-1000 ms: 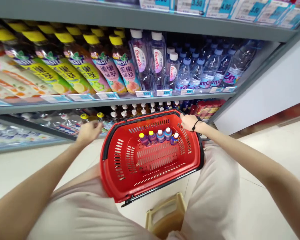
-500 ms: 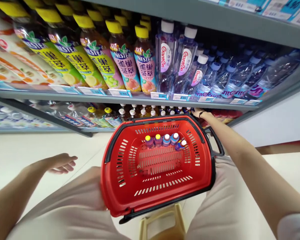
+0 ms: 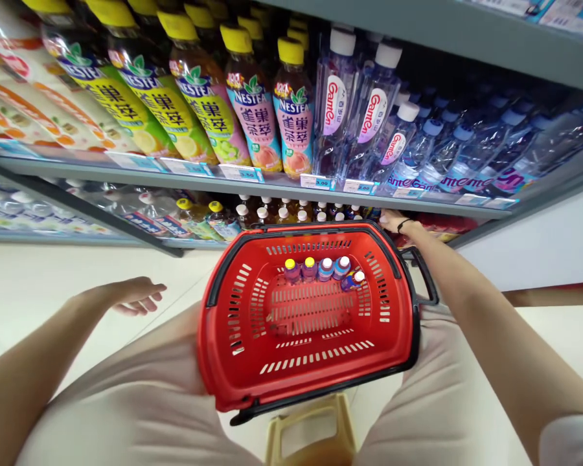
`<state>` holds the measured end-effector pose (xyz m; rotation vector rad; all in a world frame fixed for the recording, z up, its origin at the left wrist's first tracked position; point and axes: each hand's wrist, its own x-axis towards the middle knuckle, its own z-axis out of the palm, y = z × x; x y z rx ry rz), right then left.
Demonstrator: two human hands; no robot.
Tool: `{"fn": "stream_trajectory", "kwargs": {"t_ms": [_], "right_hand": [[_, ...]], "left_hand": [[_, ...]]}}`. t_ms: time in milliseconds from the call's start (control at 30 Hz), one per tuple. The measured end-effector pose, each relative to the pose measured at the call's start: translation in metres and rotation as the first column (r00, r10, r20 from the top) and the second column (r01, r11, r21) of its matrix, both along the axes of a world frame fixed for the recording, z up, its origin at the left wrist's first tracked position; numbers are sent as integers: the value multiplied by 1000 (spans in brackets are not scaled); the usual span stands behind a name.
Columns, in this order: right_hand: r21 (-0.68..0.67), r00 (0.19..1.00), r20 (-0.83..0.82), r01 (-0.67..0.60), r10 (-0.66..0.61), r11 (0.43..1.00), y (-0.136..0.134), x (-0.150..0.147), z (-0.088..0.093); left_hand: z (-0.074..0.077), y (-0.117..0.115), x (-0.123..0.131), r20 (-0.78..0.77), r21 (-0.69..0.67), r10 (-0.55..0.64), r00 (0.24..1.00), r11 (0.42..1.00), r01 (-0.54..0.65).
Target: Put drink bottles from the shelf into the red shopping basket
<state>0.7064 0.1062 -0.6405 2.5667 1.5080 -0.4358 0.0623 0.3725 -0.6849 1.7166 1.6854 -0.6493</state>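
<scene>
My left hand [image 3: 138, 295] hangs in the air left of the basket, fingers loosely spread and holding nothing. My right hand [image 3: 394, 222], with a dark band at the wrist, reaches into the lower shelf just beyond the basket's far right corner. Its fingertips are near a small bottle with a blue and yellow label [image 3: 370, 212]; whether they grip it is hidden. The red basket [image 3: 233, 382] rests between my knees. Along its far side stand two yellow-capped bottles [image 3: 300, 270] and two white-capped bottles [image 3: 334, 268]; another white-capped bottle [image 3: 352, 280] leans at their right.
The upper shelf [image 3: 282, 188] carries tea bottles [image 3: 252, 110] and water bottles [image 3: 369, 103]. White-capped dark bottles [image 3: 284, 212] stand in rows below it. A yellowish stool [image 3: 342, 421] is under the basket. A white panel [image 3: 558, 226] borders the shelves on the right.
The view has shifted slightly, so the shelf bottles appear farther right. My left hand appears a little higher and closer to the basket. My right hand remains at the lower shelf.
</scene>
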Motion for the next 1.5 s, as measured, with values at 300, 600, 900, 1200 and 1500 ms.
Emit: {"fn": "stream_trajectory", "kwargs": {"t_ms": [300, 600, 900, 1200, 1500], "right_hand": [[91, 998, 69, -17, 11, 996, -110, 11, 46], [219, 984, 163, -108, 73, 970, -211, 4, 118], [428, 943, 287, -286, 171, 858, -291, -63, 218], [519, 929, 251, -366, 271, 772, -260, -206, 281], [771, 905, -46, -237, 423, 591, -183, -291, 271]], "left_hand": [[41, -14, 52, 240, -116, -7, 971, 993, 36], [132, -74, 105, 322, 161, -380, 867, 925, 345], [200, -193, 141, 301, 530, -756, 581, 639, 558], [208, -305, 181, 534, 764, -836, 129, 542, 351], [230, -311, 204, 750, 658, -661, -33, 739, 141]]}}
